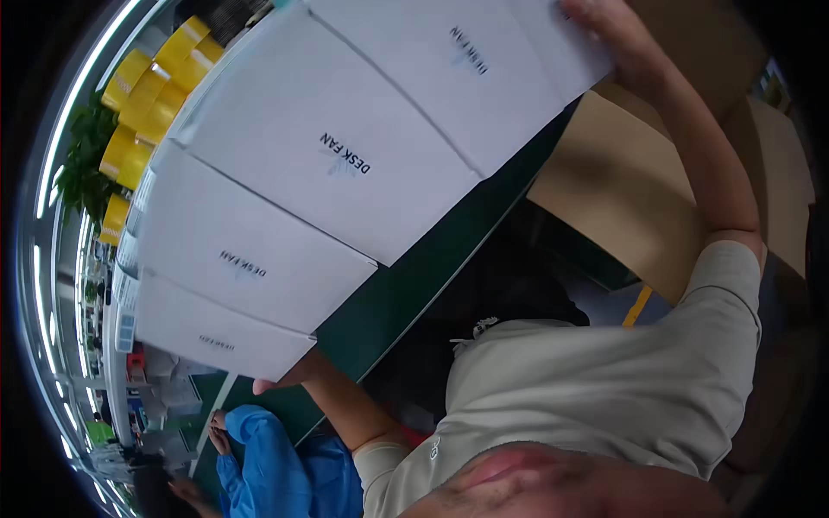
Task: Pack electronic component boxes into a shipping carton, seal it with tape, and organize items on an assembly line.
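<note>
A row of several white cardboard boxes point(302, 112) with small dark print stretches diagonally from the left to the top right, side by side in front of me. My left hand point(294, 371) grips the row's lower left end; most of its fingers are hidden by the end box. At the upper right end my right hand point(623, 43) presses against the last box, fingers curled over its side. The boxes are squeezed together between both hands, above the green table point(406, 285). Whether they still rest on it I cannot tell.
Right of me stands a large open brown carton point(613, 186) with its flaps spread. Yellow tape rolls point(147, 104) are stacked behind the boxes, near a green plant point(82, 155). A co-worker in blue sleeves point(263, 457) is at the lower left along the table.
</note>
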`<action>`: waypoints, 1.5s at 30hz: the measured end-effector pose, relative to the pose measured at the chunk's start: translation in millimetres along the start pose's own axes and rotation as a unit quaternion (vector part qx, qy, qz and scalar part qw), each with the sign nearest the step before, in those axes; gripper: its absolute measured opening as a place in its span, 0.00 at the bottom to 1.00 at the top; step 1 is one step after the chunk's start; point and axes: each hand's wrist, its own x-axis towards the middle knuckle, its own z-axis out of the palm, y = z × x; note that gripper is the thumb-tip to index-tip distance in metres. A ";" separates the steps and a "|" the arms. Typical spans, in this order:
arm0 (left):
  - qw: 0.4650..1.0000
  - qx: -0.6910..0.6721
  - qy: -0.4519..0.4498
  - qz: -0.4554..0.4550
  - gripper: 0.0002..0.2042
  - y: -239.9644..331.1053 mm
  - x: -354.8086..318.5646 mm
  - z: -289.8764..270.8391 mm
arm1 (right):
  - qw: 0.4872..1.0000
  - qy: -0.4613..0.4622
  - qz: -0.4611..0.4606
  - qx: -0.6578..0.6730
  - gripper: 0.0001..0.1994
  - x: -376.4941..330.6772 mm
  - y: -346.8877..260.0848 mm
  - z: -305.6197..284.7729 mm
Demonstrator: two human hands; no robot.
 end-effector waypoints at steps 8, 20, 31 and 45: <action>0.962 -0.103 -0.215 -0.132 0.38 -161.8 177.2 67.8 | 0.938 0.257 -0.224 0.065 0.27 -131.3 -62.5 -135.1; 0.882 -0.024 -0.408 -0.234 0.29 -424.4 131.7 336.1 | 0.852 0.517 0.081 -0.024 0.30 -342.5 -4.0 -211.5; 0.757 0.207 -0.472 -0.401 0.27 -481.8 111.4 371.7 | 0.783 0.376 0.197 -0.455 0.33 -312.9 46.2 -234.7; 0.480 0.453 -0.730 -0.176 0.36 -465.7 72.1 399.1 | 0.658 -0.162 0.577 -0.455 0.26 -173.8 58.5 -252.2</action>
